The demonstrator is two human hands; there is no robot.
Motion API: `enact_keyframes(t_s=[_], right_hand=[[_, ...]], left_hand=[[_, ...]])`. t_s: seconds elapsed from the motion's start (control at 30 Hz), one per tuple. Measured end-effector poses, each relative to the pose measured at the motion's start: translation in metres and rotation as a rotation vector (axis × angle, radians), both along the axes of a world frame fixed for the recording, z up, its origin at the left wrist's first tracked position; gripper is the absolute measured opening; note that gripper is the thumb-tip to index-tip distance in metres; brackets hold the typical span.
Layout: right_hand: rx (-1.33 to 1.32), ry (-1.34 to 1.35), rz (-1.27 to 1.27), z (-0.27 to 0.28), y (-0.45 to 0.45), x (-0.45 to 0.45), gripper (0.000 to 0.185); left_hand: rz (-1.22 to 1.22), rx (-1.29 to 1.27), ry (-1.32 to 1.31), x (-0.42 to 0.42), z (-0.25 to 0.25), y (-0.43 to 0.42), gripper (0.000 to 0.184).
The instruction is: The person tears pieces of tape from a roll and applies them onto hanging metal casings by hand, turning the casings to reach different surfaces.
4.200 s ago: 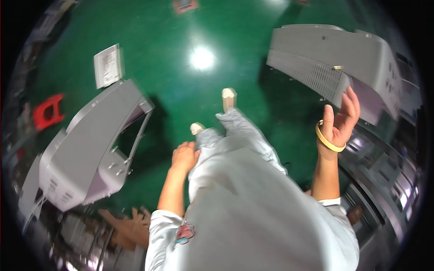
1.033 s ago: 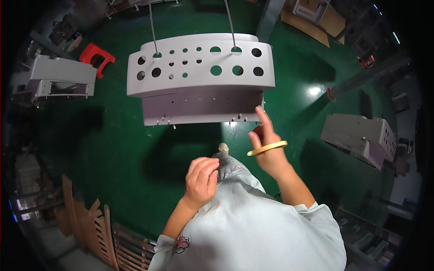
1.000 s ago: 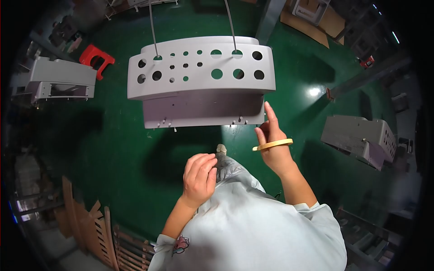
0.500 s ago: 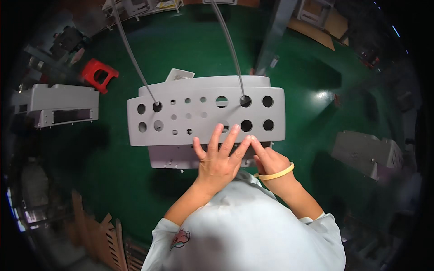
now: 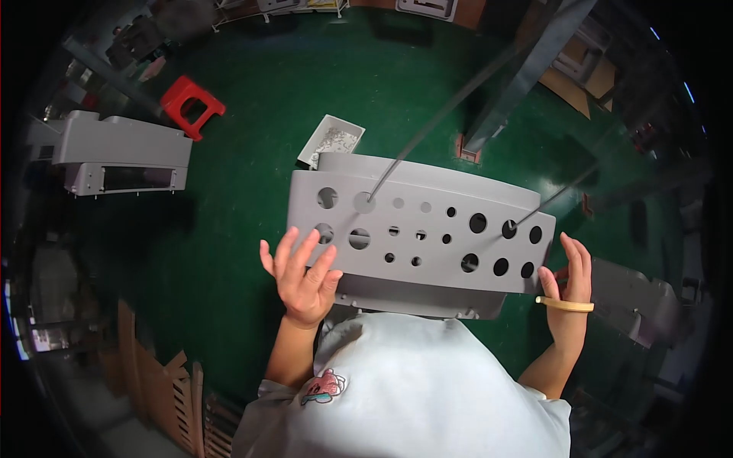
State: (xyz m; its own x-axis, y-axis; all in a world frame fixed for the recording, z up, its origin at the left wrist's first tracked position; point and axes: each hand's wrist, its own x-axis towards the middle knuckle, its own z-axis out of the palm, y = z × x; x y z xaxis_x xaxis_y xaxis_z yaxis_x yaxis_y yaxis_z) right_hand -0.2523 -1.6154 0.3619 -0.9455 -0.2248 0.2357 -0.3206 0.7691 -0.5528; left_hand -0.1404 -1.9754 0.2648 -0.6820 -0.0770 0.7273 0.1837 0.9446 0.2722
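A grey housing point(image 5: 443, 252) with rows of round holes hangs in front of me, its right end lower than its left. Two thin metal rods point(image 5: 439, 114) run up from holes in its face. My left hand point(image 5: 304, 284) is open, fingers spread over the lower left corner of the panel. At the other end, my right hand point(image 5: 569, 276) wears a yellow band point(image 5: 566, 304). Its thumb is at the lower right corner and its fingers stand apart beyond the edge. Neither hand has a clear grip on the housing.
Behind the housing is a white box point(image 5: 336, 139) of small pale parts. A red stool point(image 5: 191, 107) stands at the left, near another grey housing point(image 5: 126, 153). One more grey housing point(image 5: 637, 301) is at the right. A metal post point(image 5: 519, 76) rises behind, and wooden boards point(image 5: 153, 382) lie lower left.
The housing has shifted right in view and tilted, right end down. My hands, close together at its lower edge before, have parted to its two ends. The box behind shows more.
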Motion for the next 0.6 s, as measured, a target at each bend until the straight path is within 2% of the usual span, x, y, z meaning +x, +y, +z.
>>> enact_keyframes(t_s=[0.07, 0.13, 0.2, 0.23, 0.27, 0.33, 0.4, 0.47, 0.6], right_hand=[[0.067, -0.068, -0.062, 0.007, -0.013, -0.005, 0.073], [0.015, -0.208, -0.133, 0.009, -0.021, -0.009, 0.085], [0.019, -0.281, -0.129, 0.01, -0.023, -0.012, 0.088], [-0.046, -0.448, -0.21, 0.02, -0.034, -0.011, 0.089], [-0.029, -0.451, -0.227, 0.02, -0.038, -0.009, 0.089], [-0.2, -0.516, -0.249, 0.015, -0.034, -0.004, 0.088], [-0.212, -0.592, -0.329, 0.022, -0.042, 0.001, 0.086], [-0.28, -0.624, -0.422, 0.023, -0.048, -0.001, 0.082], [-0.352, -0.66, -0.483, 0.023, -0.046, -0.003, 0.078]], left_hand=[[-0.049, 0.224, 0.041, -0.005, 0.004, -0.021, 0.031], [-0.223, 0.574, -0.018, -0.015, 0.004, -0.032, 0.049], [-0.31, 0.901, -0.087, -0.022, -0.001, -0.032, 0.063], [-0.365, 0.914, -0.15, -0.026, -0.002, -0.039, 0.07], [-0.451, 0.918, -0.197, -0.031, 0.0, -0.044, 0.066], [-0.546, 0.979, -0.252, -0.045, 0.002, -0.056, 0.063], [-0.609, 0.975, -0.362, -0.068, 0.009, -0.068, 0.06], [-0.691, 0.983, -0.338, -0.095, 0.024, -0.07, 0.057], [-0.779, 1.035, -0.34, -0.136, 0.018, -0.069, 0.058]])
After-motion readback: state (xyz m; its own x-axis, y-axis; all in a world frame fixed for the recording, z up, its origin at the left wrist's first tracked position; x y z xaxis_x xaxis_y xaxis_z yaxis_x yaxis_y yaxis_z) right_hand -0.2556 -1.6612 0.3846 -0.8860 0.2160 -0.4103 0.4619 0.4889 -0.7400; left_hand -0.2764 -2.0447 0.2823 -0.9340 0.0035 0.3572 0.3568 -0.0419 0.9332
